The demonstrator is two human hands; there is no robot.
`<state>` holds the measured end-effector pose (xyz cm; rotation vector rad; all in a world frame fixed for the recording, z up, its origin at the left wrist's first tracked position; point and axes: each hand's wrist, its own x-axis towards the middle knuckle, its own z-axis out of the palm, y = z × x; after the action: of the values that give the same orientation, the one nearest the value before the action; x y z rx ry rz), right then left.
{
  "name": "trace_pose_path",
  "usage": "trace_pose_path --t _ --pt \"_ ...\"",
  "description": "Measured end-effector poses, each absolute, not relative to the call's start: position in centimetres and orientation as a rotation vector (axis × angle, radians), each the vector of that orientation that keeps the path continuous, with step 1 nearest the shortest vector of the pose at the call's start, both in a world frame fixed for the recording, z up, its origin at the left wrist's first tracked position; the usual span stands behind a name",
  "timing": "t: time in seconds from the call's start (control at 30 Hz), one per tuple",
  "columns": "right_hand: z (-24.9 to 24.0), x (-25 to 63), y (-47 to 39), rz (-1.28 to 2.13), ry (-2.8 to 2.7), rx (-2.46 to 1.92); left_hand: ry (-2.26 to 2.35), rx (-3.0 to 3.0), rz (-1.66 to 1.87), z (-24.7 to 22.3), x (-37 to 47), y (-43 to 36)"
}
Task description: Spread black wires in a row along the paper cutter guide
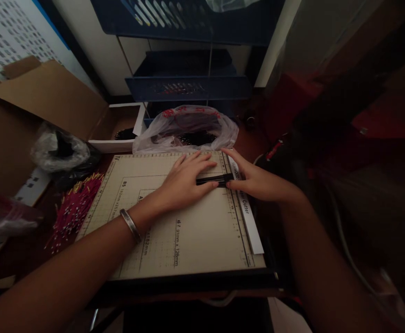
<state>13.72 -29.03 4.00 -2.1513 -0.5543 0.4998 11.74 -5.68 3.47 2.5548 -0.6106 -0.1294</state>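
Note:
A paper cutter board [202, 240] with printed size marks lies in front of me. Across its right part runs a small bundle of black strips [219, 180]. My left hand [187, 180], with a silver bangle on the wrist, lies over the left end of the bundle, fingers spread on the board and thumb along the strips. At the right end, by the cutter's white labelled edge [247, 217], my right hand [254, 178] has its thumb at the strips and its index finger stretched to the board's top edge.
Left of the board lies a pile of dark pink strings with gold tips [72, 208]. Behind are a plastic bag [188, 127] with black items, an open cardboard box [57, 97] and a blue rack [188, 88]. A cable [344, 240] runs at the right.

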Motion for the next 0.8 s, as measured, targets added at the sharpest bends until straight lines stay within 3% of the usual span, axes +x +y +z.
trace_pose_path --t 0.8 --pt "2.6 14.3 -28.8 0.384 -0.415 -2.023 -0.577 2.535 -0.091 3.3 11.6 -5.9"
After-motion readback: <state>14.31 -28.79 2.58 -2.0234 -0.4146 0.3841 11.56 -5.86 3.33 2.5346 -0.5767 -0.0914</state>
